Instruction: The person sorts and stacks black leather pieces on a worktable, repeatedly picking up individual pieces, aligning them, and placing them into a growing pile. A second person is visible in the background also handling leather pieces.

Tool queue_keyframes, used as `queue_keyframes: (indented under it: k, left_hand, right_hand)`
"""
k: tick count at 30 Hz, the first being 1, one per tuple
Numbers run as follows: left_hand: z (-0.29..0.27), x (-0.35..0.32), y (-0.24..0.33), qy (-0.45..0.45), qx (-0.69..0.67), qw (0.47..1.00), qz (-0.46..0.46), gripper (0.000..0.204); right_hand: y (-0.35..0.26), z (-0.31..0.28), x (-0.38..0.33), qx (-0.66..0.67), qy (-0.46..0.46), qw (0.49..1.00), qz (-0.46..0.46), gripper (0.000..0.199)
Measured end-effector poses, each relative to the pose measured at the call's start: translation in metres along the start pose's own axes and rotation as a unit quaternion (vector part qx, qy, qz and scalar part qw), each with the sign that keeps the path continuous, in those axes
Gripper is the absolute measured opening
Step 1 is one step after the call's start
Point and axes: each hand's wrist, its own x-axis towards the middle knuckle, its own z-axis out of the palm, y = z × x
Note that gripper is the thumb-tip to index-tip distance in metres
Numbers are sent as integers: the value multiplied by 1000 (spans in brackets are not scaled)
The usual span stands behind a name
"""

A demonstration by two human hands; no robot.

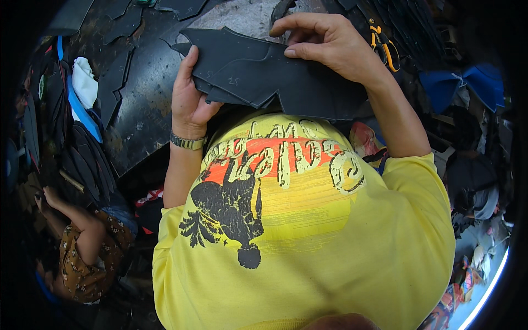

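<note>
A stack of flat black cut panels (242, 69) with pointed, notched edges and faint pale marks lies above my lap. My left hand (192, 102), with a metal-band watch at the wrist, grips its left end, thumb on top and fingers underneath. At the stack's upper edge is my right hand (324, 44). Its thumb reaches to the top panel, the index finger stretches out apart from the thumb, and the other fingers are partly hidden. A curved dark strip (281, 10) shows just beyond the right index fingertip.
A dark, worn worktable (146, 110) carries more black cut pieces (118, 25). Orange-handled scissors (384, 47) lie right of my right hand. A blue bow-shaped piece (462, 85) is farther right. Another person (91, 247) sits at lower left, beside stacked black pieces (85, 159).
</note>
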Motion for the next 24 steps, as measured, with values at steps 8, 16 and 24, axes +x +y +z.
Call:
queue_keyframes:
  k: [8,16,24]
  left_hand:
    - [2,0,-1,-86,6,996,9,58]
    - [2,-4,2,-96,5,995,25,53]
    - [1,-3,-1,-41,18,998,47,48]
  right_hand:
    - [-3,3,-2,-12,-1,1000,14,34]
    - [-9,8,-14,-34,-2,998,48,34]
    - [-3,10,-20,0,-2,995,98,31]
